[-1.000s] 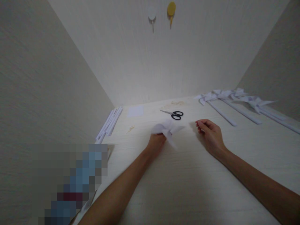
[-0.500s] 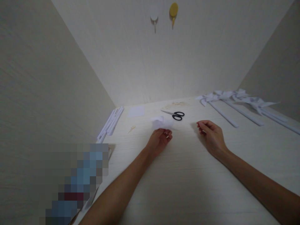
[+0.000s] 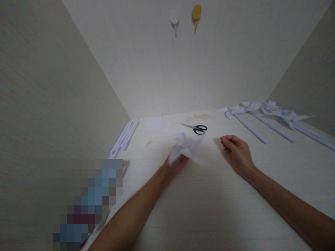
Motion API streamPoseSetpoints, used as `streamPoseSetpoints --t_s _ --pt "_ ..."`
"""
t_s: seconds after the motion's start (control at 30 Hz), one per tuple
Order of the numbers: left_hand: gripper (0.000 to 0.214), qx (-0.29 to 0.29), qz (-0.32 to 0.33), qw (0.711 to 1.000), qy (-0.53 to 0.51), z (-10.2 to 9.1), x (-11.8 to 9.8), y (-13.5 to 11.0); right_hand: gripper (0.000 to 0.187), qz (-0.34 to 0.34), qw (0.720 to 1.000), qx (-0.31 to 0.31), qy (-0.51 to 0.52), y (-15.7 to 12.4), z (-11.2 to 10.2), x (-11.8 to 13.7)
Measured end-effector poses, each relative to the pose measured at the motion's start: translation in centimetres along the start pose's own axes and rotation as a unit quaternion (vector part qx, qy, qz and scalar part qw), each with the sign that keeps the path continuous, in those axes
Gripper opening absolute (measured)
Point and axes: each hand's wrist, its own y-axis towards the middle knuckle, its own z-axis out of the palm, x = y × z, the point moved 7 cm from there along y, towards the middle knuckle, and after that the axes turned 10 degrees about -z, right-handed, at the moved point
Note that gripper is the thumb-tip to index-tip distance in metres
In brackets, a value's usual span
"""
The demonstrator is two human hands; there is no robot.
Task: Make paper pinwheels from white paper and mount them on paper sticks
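Note:
A white paper pinwheel (image 3: 186,148), its blades blurred, is held up in my left hand (image 3: 178,164). The blades cover most of that hand's fingers. My right hand (image 3: 237,150) rests low over the table to the right, thumb and fingers pinched together; whatever may be between the fingertips is too small to make out. Scissors (image 3: 195,128) with black handles lie beyond the pinwheel, points to the left. Several finished-looking pinwheels (image 3: 282,113) on white paper sticks (image 3: 252,129) are laid out at the far right.
Several rolled white paper sticks (image 3: 125,136) lie at the table's left edge. Near them are a square paper sheet (image 3: 154,123) and a few small thin sticks (image 3: 148,143). A tan scatter of bits (image 3: 199,117) lies by the back wall. White (image 3: 175,17) and yellow hooks (image 3: 196,13) hang above.
The pinwheel has come up and toward me, turning so its blades face me and cover my left fingers. My right hand stays almost still.

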Motion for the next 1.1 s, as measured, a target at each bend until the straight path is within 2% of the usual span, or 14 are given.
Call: streamPoseSetpoints --t_s 0.2,0.37,0.5,0.63,0.73,0.87,0.97,1.1 --pt "0.016 0.004 -0.056 0.989 -0.135 0.0 0.4 -0.1 0.016 0.006 1.000 0.007 -0.008 0.1 0.0 -0.1" --pt "0.014 0.026 -0.107 0.963 -0.246 0.9 0.5 -0.2 0.012 0.026 1.000 0.003 0.005 0.0 0.0 -0.3" --pt "0.009 0.037 -0.120 0.970 -0.206 1.5 0.7 -0.3 0.009 -0.004 1.000 0.018 0.003 -0.2 0.3 0.2" --pt "0.009 0.094 -0.137 0.979 -0.119 2.6 1.0 -0.7 0.006 -0.115 0.989 0.081 -0.039 -0.8 1.0 2.2" --pt "0.014 0.138 -0.131 0.981 -0.045 3.2 1.1 -1.1 0.005 -0.241 0.951 0.161 -0.104 -2.3 2.1 4.2" --pt "0.021 0.184 -0.110 0.977 0.007 3.7 1.2 -1.3 0.004 -0.393 0.866 0.235 -0.203 -4.6 3.5 6.1" --pt "0.025 0.204 -0.094 0.974 0.023 3.9 1.3 -1.3 0.007 -0.432 0.829 0.248 -0.255 -5.2 4.0 6.3" --pt "0.024 0.200 -0.086 0.976 0.032 3.7 1.3 -1.2 0.009 -0.440 0.813 0.274 -0.264 -5.3 4.3 6.1"
